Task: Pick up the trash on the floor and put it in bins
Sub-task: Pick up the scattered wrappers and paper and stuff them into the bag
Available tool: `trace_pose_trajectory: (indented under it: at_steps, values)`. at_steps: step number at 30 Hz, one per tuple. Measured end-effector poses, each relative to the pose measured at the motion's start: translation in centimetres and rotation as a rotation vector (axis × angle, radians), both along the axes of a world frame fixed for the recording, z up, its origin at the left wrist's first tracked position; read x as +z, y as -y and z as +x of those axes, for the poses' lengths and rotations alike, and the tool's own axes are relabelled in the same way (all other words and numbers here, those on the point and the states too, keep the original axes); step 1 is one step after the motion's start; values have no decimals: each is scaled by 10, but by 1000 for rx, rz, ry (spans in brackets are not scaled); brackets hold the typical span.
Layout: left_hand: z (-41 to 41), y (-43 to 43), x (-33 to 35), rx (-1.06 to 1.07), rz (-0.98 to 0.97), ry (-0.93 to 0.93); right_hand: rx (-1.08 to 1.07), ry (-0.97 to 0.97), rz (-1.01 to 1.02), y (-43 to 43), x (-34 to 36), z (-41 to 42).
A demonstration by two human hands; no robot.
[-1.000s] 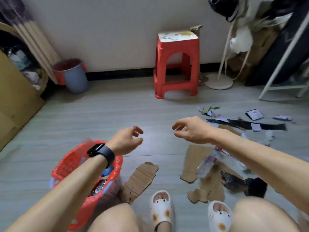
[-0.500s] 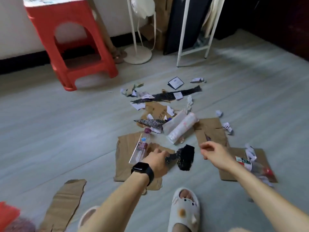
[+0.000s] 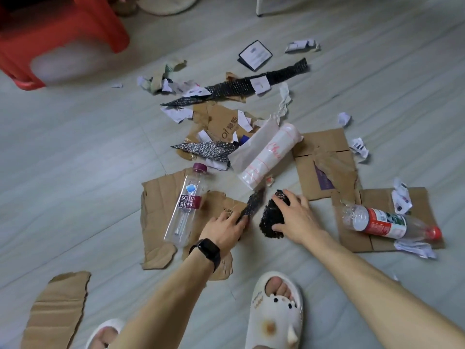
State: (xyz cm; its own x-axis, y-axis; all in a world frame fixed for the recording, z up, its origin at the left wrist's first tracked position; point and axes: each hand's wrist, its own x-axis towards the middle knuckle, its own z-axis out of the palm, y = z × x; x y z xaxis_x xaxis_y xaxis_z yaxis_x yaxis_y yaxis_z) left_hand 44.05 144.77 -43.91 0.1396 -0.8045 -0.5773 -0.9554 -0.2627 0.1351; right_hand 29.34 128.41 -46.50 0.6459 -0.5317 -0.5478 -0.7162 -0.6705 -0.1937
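The left hand (image 3: 224, 229) pinches a black, shiny-dotted strip (image 3: 254, 204); the right hand (image 3: 295, 219) clutches a crumpled black wad (image 3: 271, 219).

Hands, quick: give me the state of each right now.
Left hand: grips the near end of the black strip.
Right hand: grips the black crumpled wad.
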Motion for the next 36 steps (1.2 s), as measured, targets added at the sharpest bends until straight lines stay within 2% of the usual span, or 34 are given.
trace_pose_trajectory:
  at_steps: [3, 6, 8, 12, 15, 17, 19, 23, 25, 28, 31, 36]
  values:
    - [7, -7, -2, 38, -121, -62, 76, 154, -61, -4, -5, -10]
    - [19, -17, 0, 160, -223, -130, -86, 290, 9, 1, -7, -11]
    - [26, -23, 5, 233, -243, -170, -102, 344, -23, 11, -12, 2]
    - [40, -30, 20, 360, -305, -242, 43, 236, -65, 20, -13, 41]
    - [49, -36, 39, 492, -325, -266, 68, 132, -87, 3, -13, 53]
    - [53, -46, 58, 537, -307, -262, 93, 43, -37, -21, -4, 48]
    - [58, -56, 77, 530, -278, -206, 49, -5, 104, -44, 10, 38]
    - [80, -83, 140, 519, -278, -40, -102, 222, 286, -74, 85, 46]
    - [93, -108, 182, 544, -290, 26, -78, 368, 316, -88, 143, 66]
    - [115, -168, 249, 584, -322, 135, 94, 531, 336, -125, 237, 105]
    - [129, -240, 295, 676, -341, 189, 304, 597, 295, -170, 302, 142]
    - [130, -409, 319, 1058, -398, 252, 549, 662, 301, -290, 359, 197]
